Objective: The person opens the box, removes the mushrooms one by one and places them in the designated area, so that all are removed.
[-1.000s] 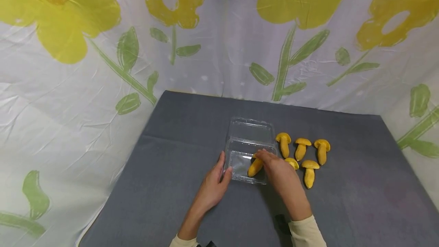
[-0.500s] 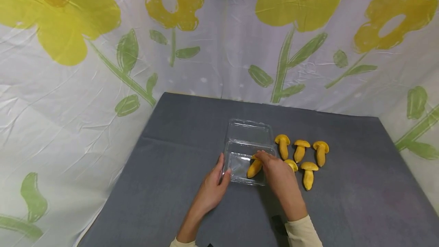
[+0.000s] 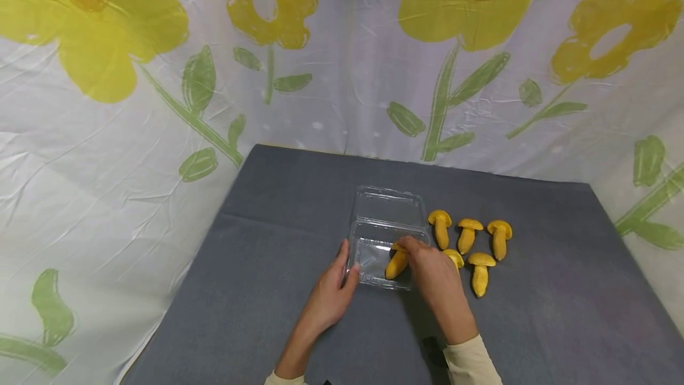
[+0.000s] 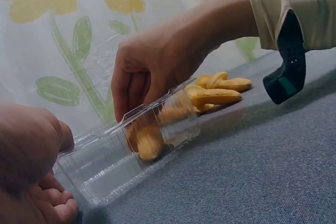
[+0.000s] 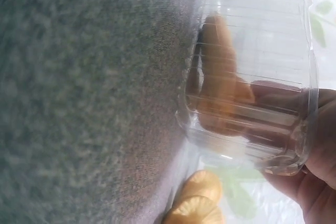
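A clear plastic clamshell container lies on the grey cloth with its lid folded back away from me. My left hand grips its near left side, thumb at the rim and other fingers along the outer wall. Inside the base, toward the right, a yellow mushroom lies slanted. My right hand reaches over the right wall and pinches this mushroom near its cap. Through the clear wall, the right wrist view shows the mushroom close to the container's bottom, with fingers beside it.
Several more yellow mushrooms lie on the cloth right of the container, one partly hidden behind my right hand. The grey table ends at a flower-print curtain at the back and sides.
Almost nothing moves; both hands stay at the container, and the mushroom remains inside under the right fingers. The whole head view has shifted slightly.
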### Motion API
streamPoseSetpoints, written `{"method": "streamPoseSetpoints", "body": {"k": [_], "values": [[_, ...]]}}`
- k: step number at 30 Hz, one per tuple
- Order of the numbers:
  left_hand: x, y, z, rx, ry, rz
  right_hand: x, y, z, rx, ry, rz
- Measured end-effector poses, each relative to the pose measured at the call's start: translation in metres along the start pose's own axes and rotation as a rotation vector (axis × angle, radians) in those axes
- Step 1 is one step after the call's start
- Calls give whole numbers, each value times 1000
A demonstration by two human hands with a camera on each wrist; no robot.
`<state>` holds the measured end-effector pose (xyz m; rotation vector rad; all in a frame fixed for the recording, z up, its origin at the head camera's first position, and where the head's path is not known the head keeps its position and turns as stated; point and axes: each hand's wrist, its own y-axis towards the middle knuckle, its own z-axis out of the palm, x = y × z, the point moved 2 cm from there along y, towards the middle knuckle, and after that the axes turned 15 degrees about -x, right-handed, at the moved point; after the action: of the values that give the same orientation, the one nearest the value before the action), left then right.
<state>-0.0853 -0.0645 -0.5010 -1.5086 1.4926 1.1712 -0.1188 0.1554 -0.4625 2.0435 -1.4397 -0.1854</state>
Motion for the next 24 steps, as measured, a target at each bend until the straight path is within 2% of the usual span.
{"method": "streamPoseSetpoints", "body": {"k": [11,19,24], "values": [[-2,1,-1,-2,-4,3,-2,0,1,-27,24,-39],[-3,1,-2,-9,-10,15,-4,1,1,-19,84,-14],[-2,1,-2,-9,-10,12,-5,0,0,-42,140,-10]]}}
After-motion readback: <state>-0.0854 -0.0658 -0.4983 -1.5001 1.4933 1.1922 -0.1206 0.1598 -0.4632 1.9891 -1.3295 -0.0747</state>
